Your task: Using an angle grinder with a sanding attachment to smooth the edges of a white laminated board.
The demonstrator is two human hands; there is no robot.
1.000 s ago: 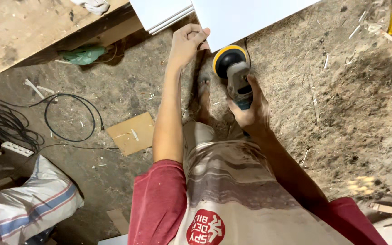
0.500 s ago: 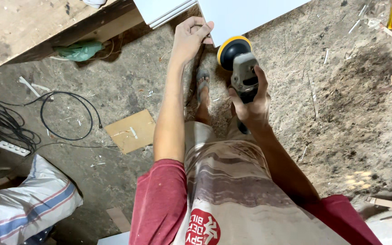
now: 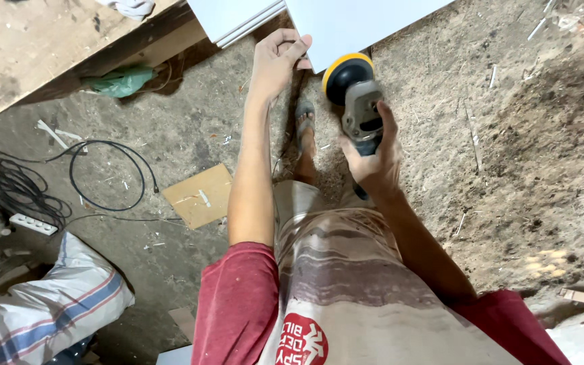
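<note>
My right hand point(image 3: 372, 159) grips a grey power sander point(image 3: 359, 111) with a round yellow pad point(image 3: 348, 76), held just below the corner of a white board point(image 3: 359, 23). My left hand point(image 3: 276, 61) reaches forward, fingers curled against the white board's lower left edge. My foot in a sandal point(image 3: 305, 132) shows between my two arms on the dusty floor.
A second white panel point(image 3: 234, 17) lies left of the board. A raw wooden board point(image 3: 28, 44) fills the top left, a green bag point(image 3: 122, 80) beneath it. Black cable point(image 3: 82, 179), a power strip point(image 3: 30, 224), a cardboard piece point(image 3: 199, 195) and a striped sack point(image 3: 55, 301) lie left.
The sander and my right hand have shifted slightly right and closer to the white board's corner. My left hand stays on the board's edge.
</note>
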